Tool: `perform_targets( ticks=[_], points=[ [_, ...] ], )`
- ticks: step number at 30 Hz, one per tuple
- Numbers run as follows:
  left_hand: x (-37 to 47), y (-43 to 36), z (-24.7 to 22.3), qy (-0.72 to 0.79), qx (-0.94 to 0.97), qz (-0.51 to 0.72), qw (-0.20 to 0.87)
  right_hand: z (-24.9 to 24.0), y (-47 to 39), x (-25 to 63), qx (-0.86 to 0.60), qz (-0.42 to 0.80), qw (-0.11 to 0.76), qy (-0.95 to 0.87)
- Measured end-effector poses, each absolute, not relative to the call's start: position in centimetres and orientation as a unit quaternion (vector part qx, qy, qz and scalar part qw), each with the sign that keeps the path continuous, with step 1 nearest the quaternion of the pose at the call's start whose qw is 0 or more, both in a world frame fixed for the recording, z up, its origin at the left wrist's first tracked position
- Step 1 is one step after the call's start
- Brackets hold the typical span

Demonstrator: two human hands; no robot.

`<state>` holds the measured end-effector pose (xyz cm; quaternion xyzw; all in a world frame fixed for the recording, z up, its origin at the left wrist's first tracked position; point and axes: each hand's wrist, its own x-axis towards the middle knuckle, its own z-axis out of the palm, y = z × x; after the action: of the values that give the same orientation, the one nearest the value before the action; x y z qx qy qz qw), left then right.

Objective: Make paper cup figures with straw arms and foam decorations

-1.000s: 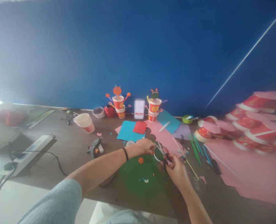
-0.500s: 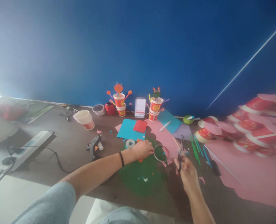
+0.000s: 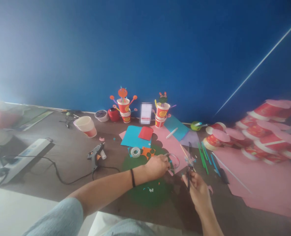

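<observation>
My left hand point(image 3: 157, 166) is closed at the left side of a pale ring point(image 3: 173, 161), over the edge of the green sheet point(image 3: 147, 193); its fingertips seem to touch the ring, but what they pinch is hard to see. Dark scissors point(image 3: 189, 164) are held in my right hand point(image 3: 196, 183), blades pointing away from me. Just behind my left hand lie an orange paper with round cut-outs point(image 3: 148, 152) and a white tape roll point(image 3: 135, 151). Small paper scraps point(image 3: 150, 189) rest on the green sheet.
A glue gun point(image 3: 95, 155), a large cup point(image 3: 86, 126) and a power strip point(image 3: 28, 157) are on the left. Two cup figures point(image 3: 124, 106) point(image 3: 162, 111) stand by the wall. Green and blue sticks point(image 3: 202, 158), pink sheets point(image 3: 265, 177) and stacked red cups point(image 3: 270, 134) lie right.
My left hand has moved right and nearer, from the orange paper to the ring, uncovering the orange paper. The right hand still holds the scissors. The view has shifted slightly.
</observation>
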<state>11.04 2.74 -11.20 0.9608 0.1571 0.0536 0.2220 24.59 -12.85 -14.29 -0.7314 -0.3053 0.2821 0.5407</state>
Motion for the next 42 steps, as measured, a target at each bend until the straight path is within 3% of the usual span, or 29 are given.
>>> perform_targets(
  ticks=[3, 8, 11, 23, 42],
  points=[
    [11.1, 2.3, -10.0, 0.206, 0.931, 0.098, 0.284, -13.6, -13.6, 24.3, -0.758, 0.205, 0.509, -0.352],
    [10.6, 1.3, -8.2, 0.287, 0.775, 0.207, 0.524, -12.2, -14.8, 24.2, -0.805, 0.058, 0.386, -0.447],
    [10.0, 1.0, -7.8, 0.303, 0.717, 0.221, 0.588, -11.9, -15.1, 24.5, -0.802, 0.006, 0.327, -0.501],
    [8.5, 0.9, -6.2, 0.296, 0.746, 0.181, 0.569, -8.8, -15.1, 24.4, -0.788, -0.020, 0.217, -0.576],
    [8.1, 1.3, -6.3, 0.301, 0.783, 0.138, 0.527, -8.0, -15.4, 25.2, -0.780, -0.026, 0.187, -0.596]
  ],
)
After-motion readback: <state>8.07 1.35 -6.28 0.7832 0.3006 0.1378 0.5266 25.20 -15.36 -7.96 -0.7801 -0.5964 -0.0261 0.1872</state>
